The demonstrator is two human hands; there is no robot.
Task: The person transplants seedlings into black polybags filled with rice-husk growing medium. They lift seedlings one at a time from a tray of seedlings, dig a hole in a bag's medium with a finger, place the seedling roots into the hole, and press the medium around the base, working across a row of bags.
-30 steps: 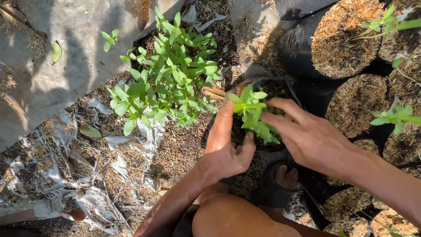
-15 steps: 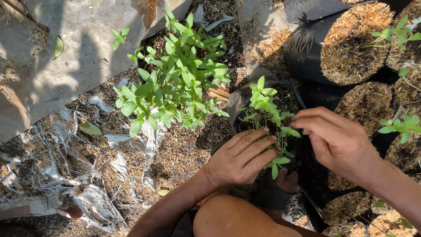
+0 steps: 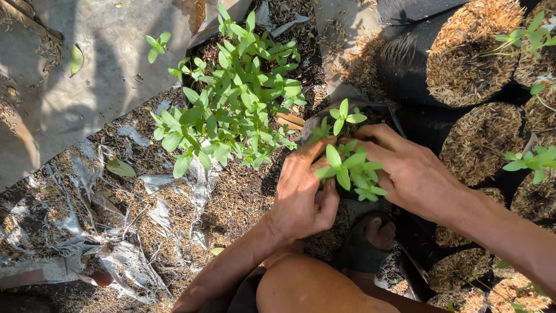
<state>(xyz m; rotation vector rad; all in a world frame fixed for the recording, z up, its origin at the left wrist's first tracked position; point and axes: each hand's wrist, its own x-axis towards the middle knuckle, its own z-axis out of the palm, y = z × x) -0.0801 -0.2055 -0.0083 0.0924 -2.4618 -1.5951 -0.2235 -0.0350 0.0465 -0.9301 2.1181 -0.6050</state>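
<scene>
1. The left hand (image 3: 301,200) lay cupped against the near-left side of a small green seedling (image 3: 347,165), its fingers curved round the base of the stems and the thumb tucked underneath toward the person's body; it was part-closed about the plant rather than flat.
2. The right hand (image 3: 414,174) met it from the opposite side, fingers bent and pointing toward the left hand, so that the seedling stood upright between the two palms (its leaves hid the fingertips, so whether they pinched the stem or only pressed the soil could not be told).
3. The seedling sat in a black grow bag (image 3: 370,113), whose rim showed just beyond both hands.
4. Beyond the left hand, and a little to its left, a bushy clump of young plants (image 3: 234,101) grew out of the ground, near but not touching the fingers.
5. Beyond and to the right of the right hand stood further black bags topped with rice husk (image 3: 472,49), some carrying seedlings of their own.
6. Left of the left hand, crumpled plastic sheeting (image 3: 69,93) lay over the husk-strewn ground (image 3: 231,200).
7. Below both hands were the person's knee (image 3: 307,287) and toes in a dark sandal (image 3: 362,252).
</scene>
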